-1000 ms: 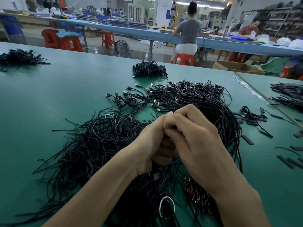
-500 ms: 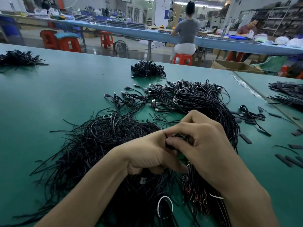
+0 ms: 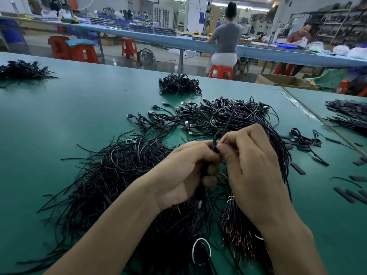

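**Fingers (image 3: 238,134) pinched on one thin wire (image 3: 228,124), tangle waiting underneath**

Fingers of the right hand (image 3: 252,167) and the left hand (image 3: 184,175) meet tip to tip, both sets curled in and pinching the same thin wire. Its free end pokes up and away past the fingertips, over the plug-ended cables (image 3: 218,116) lying beyond them. The lower part drops out of sight between the palms.

What I'd worry about: it's a tips-only hold, so a quick tug could let the wire slide out. Also the loose pile (image 3: 119,175) sits right under the fingers, and any strand looped round the held one would get hauled up with it. The tied bundle (image 3: 235,225) below the right palm could get dragged too, I reckon.

Pose-wise, both forearms come in from the near edge and converge, backs of the hands facing up, knuckles bent. Can't tell whether the palms rest on the pile or hover over the green table (image 3: 59,116)
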`<act>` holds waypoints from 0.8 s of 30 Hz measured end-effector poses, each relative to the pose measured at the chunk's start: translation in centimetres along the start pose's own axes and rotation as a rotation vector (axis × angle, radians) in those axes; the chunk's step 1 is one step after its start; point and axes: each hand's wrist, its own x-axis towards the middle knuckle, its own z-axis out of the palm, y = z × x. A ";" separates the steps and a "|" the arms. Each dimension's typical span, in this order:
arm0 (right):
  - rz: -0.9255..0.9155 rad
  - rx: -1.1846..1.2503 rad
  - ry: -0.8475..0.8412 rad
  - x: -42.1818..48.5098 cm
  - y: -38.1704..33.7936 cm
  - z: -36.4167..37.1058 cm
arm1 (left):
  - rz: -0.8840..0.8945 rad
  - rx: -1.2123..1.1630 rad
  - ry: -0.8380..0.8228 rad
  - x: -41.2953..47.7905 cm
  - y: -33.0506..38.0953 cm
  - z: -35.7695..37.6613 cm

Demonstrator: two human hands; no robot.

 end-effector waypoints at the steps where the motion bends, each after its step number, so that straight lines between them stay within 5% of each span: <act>1: 0.020 0.024 0.055 -0.1 -0.1 0.1 | 0.041 -0.030 -0.005 0.1 -0.1 0.1; 5: 0.144 0.228 0.179 -0.1 -0.7 1.0 | 0.250 0.041 0.076 0.1 -0.8 0.9; 13: 0.427 0.710 0.061 0.1 -0.2 1.3 | 0.787 1.254 0.628 0.0 -1.0 -0.3; 20: 0.470 0.845 0.005 0.2 0.2 1.4 | 0.805 1.126 0.479 -0.1 -0.9 0.1; 24: 0.490 0.794 -0.006 0.0 0.4 1.6 | 0.682 0.787 0.415 -0.2 -0.8 0.3</act>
